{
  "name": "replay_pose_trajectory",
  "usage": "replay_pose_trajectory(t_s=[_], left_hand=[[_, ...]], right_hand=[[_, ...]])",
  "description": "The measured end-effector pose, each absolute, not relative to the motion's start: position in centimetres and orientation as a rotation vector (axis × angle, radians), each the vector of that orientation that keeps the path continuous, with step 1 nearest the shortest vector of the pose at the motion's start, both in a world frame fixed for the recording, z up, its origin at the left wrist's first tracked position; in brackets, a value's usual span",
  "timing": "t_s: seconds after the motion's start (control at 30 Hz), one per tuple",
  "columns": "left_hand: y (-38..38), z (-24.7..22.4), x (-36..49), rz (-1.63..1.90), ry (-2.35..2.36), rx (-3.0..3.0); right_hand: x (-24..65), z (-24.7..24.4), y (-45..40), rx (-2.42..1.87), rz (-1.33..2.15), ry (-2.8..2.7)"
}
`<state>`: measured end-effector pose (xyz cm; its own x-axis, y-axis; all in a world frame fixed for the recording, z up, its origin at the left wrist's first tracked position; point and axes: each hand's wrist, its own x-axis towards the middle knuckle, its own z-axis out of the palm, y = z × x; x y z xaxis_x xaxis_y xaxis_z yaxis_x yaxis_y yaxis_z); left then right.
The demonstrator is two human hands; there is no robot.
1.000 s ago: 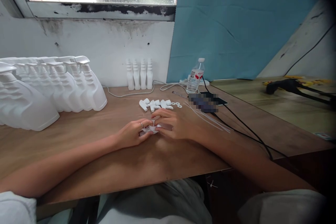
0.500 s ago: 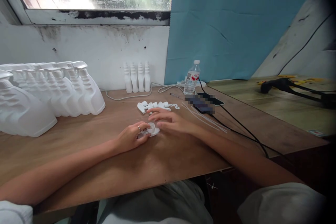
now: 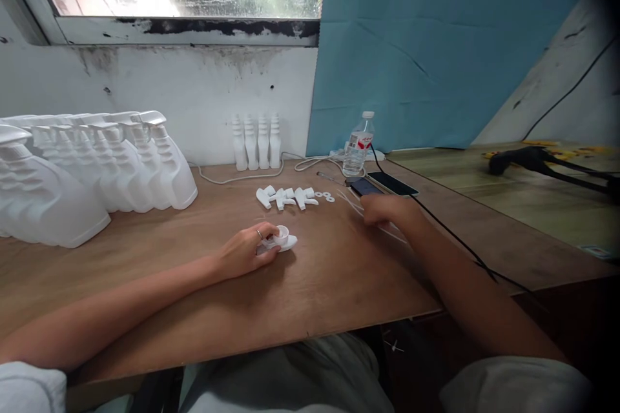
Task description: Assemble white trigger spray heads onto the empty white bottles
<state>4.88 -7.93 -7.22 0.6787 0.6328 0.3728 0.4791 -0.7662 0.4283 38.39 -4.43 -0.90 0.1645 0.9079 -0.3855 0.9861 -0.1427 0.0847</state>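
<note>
My left hand (image 3: 249,250) is closed on a white spray trigger head (image 3: 287,242), which lies on the wooden table with its round collar facing up. Fingers cover part of that head. Over to the right, my right hand (image 3: 389,211) is down at the thin white tubes (image 3: 349,201), its fingers bunched together on them; the fingertips are partly hidden. Beyond my left hand, several more white trigger heads (image 3: 285,196) lie in a row, with small white rings (image 3: 330,199) beside them.
White spray bottles (image 3: 167,171) stand packed together at the left. Several narrow white bottles (image 3: 263,145) line the wall. At the back right are a water bottle (image 3: 357,147), two phones (image 3: 394,184) and a black cable (image 3: 448,231). The table's edge (image 3: 310,337) runs close to my lap.
My right hand has left the trigger head and moved right, down onto the thin white tubes. My left hand keeps its hold on the trigger head. The view has shifted slightly.
</note>
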Motion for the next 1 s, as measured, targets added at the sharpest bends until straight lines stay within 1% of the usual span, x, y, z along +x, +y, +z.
replay_pose_trajectory(t_s=[0.07,0.17,0.27,0.33,0.37,0.4,0.43,0.5,0.53,0.57,0.63,0.73,0.83,1.0], left_hand=[[-8.0,-7.2,4.9,0.748,0.905,2.566],[-8.1,-7.1,5.2,0.792,0.868,2.559],[-8.1,-6.8,5.7,0.813,0.821,2.579],[-8.1,-6.7,5.9,0.816,0.805,2.596],[-8.1,-6.6,6.0,0.813,0.802,2.605],[-8.1,-6.6,6.0,0.812,0.804,2.612],[-8.1,-6.6,6.0,0.808,0.81,2.617],[-8.2,-6.5,5.9,0.797,0.825,2.627],[-8.3,-6.5,5.9,0.793,0.834,2.629],[-8.4,-6.5,5.9,0.794,0.842,2.625],[-8.6,-6.5,5.8,0.8,0.854,2.593],[-8.8,-6.7,5.8,0.823,0.867,2.518],[-8.7,-7.1,5.9,0.842,0.88,2.477],[-8.5,-7.3,6.0,0.847,0.9,2.463]], right_hand=[[38.3,-0.8,-4.3,2.114,-0.362,1.842],[38.2,0.1,-4.6,2.121,-0.293,1.916],[37.6,1.1,-5.2,2.237,-0.083,2.047],[36.7,1.6,-5.8,2.378,0.08,2.306],[36.1,1.7,-6.0,2.422,0.074,2.519],[35.5,1.8,-6.3,2.417,-0.042,2.772],[34.8,1.9,-6.6,2.338,-0.284,3.028],[33.3,1.9,-7.2,1.996,-0.949,3.4],[32.6,1.8,-7.6,1.803,-1.239,3.488],[31.8,1.7,-7.9,1.64,-1.453,3.538],[30.5,1.2,-8.6,1.411,-1.713,3.585],[28.9,0.2,-9.2,1.209,-1.902,3.58],[28.0,-0.8,-9.2,1.119,-1.933,3.544],[27.5,-1.7,-9.0,1.084,-1.979,3.443]])
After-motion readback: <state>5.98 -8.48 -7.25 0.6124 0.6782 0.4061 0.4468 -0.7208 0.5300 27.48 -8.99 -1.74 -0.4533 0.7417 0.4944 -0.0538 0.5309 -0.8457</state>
